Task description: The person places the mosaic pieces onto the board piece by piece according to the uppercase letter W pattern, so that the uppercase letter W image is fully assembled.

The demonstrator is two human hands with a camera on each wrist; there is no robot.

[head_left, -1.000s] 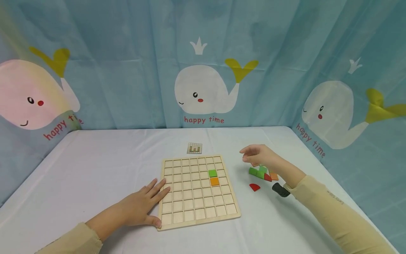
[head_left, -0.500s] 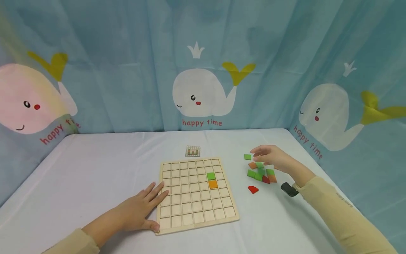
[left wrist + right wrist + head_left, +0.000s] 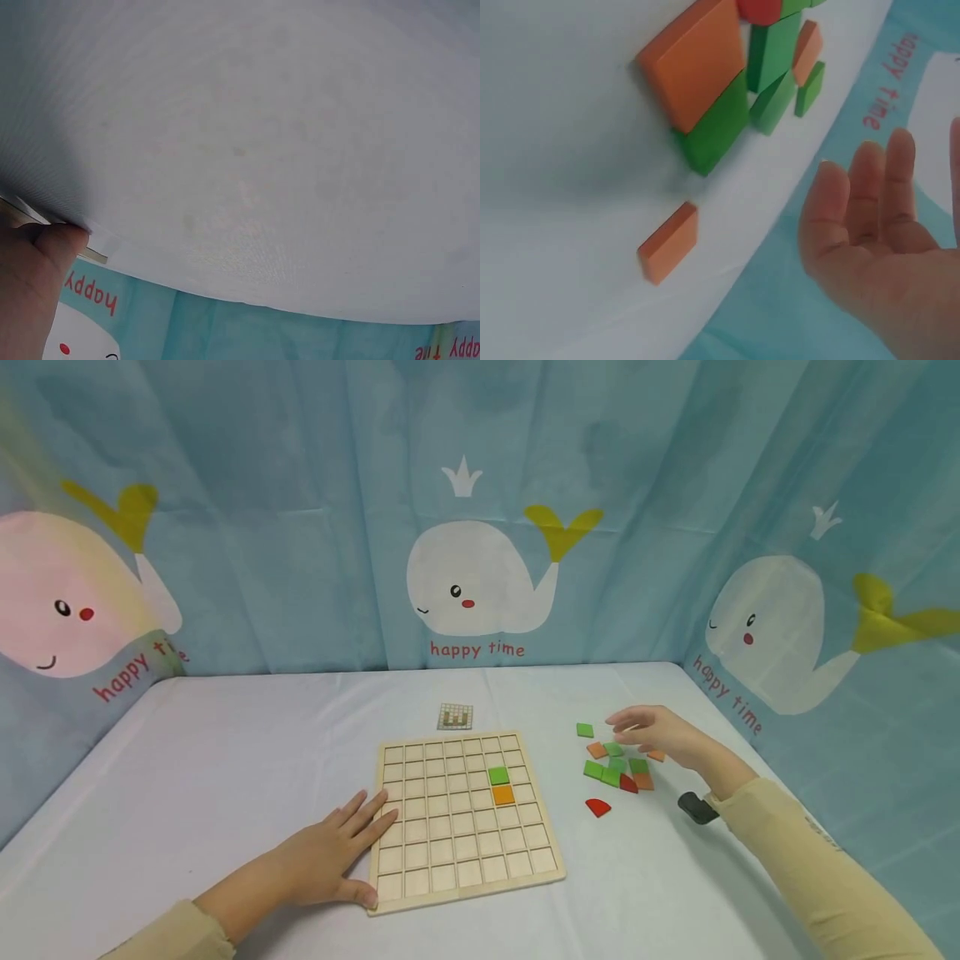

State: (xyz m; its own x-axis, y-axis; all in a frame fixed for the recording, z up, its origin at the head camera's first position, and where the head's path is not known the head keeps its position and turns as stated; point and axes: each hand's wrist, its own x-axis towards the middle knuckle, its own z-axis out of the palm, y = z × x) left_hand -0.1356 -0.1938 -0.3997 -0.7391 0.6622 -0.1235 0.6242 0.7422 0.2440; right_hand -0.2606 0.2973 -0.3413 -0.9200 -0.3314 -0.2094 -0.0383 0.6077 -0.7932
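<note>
My left hand (image 3: 330,852) rests on the left edge of a wooden grid board (image 3: 450,893), its fingers spread over the rim and the thumb at the near corner. On the board's right side sit a green square tile (image 3: 498,776) and, just below it, an orange square tile (image 3: 503,795). Above the loose tiles at the right hovers my right hand (image 3: 663,735), fingers loosely bent and holding nothing. In the right wrist view its palm shows bare, apart from an orange tile (image 3: 669,244) and a dark green tile (image 3: 716,127) on the cloth.
A small pattern card (image 3: 455,717) lies behind the board. Loose tiles include a green one (image 3: 585,730) at the back and a red quarter-round one (image 3: 597,807) at the front. A black band-like object (image 3: 697,807) shows at the right wrist. A curtain (image 3: 315,568) closes the back.
My right hand has moved right, away from the board and over the loose tiles. A green tile now shows at the pile's back and more tiles are uncovered. The left hand stays on the board.
</note>
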